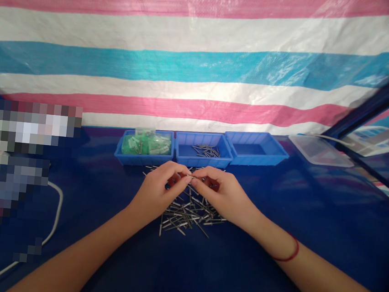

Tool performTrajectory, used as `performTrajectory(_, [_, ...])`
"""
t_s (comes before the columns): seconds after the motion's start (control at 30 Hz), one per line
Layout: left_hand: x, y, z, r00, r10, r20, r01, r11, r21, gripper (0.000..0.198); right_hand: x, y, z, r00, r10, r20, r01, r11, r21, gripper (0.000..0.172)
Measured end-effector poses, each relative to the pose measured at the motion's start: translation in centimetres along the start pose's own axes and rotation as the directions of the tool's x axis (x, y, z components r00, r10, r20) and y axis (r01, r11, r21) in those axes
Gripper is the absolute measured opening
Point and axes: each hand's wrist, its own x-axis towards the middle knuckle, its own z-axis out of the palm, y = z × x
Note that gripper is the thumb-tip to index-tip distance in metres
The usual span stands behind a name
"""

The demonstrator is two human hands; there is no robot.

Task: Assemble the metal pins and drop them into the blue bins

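Note:
A loose pile of thin metal rivets (pixel 191 212) lies on the dark blue table, below and behind my hands. My left hand (pixel 166 184) and my right hand (pixel 216 189) meet fingertip to fingertip above the pile. Thumb and forefinger of each are pinched together around one small, thin piece, seemingly a rivet (pixel 190 176), mostly covered by the fingers. Just beyond, the middle blue bin (pixel 202 162) holds several rivets. Green and clear bags (pixel 143 144) fill the left blue bin (pixel 143 160). The right blue bin (pixel 258 160) shows a bare bottom.
A clear plastic lid (pixel 320 151) lies at the back right, near a dark metal frame. White cable (pixel 59 202) runs along the left side, beside a blurred-out area. Behind the bins hangs a striped sheet (pixel 174 66).

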Motion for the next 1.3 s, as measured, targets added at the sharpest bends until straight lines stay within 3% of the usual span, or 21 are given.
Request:
performTrajectory(0.23, [0.1, -0.3, 0.0, 1.000, 0.017, -0.001, -0.017, 0.999, 0.052, 0.010, -0.1, -0.2, 0.1, 0.994, -0.004, -0.111, 0.021, 0.988, 0.154, 0.011])
performTrajectory(0.5, [0.1, -0.4, 0.2, 0.986, 0.078, 0.149, -0.098, 0.987, 0.130, 0.019, -0.3, -0.6, -0.1, 0.980, -0.158, -0.122, 0.148, 0.986, -0.081, 0.010])
performTrajectory(0.57, [0.1, -0.6, 0.3, 0.984, 0.059, 0.166, -0.089, 0.980, 0.180, 0.021, 0.3, -0.5, -0.4, 0.952, -0.250, -0.176, 0.222, 0.961, -0.167, 0.009])
performTrajectory(0.7, [0.3, -1.4, 0.2, 0.976, 0.081, 0.204, -0.142, 0.940, 0.309, 0.026, 2.1, 0.8, -1.8, 0.837, -0.461, -0.295, 0.292, 0.832, -0.473, 0.009])
performTrajectory(0.83, [0.5, -2.2, 0.0, 0.925, 0.151, 0.350, -0.299, 0.856, 0.421, 0.025, 3.2, 2.1, -2.8, 0.840, -0.492, -0.226, 0.220, 0.692, -0.688, 0.019])
performTrajectory(1.07, [0.6, -2.2, 0.1, 0.894, 0.159, 0.420, -0.348, 0.836, 0.424, 0.022, 1.5, 1.1, -2.2, 0.888, -0.424, -0.176, 0.235, 0.750, -0.618, 0.019])
performTrajectory(1.17, [0.6, -2.1, 0.1, 0.908, 0.135, 0.396, -0.313, 0.847, 0.429, 0.020, 0.9, 0.7, -2.0, 0.922, -0.388, -0.010, 0.314, 0.759, -0.571, 0.013])
performTrajectory(1.3, [0.7, -1.7, -0.3, 0.944, 0.139, 0.299, -0.237, 0.916, 0.324, 0.018, 0.4, 0.5, -1.6, 0.917, -0.343, 0.205, 0.398, 0.736, -0.548, 0.014])
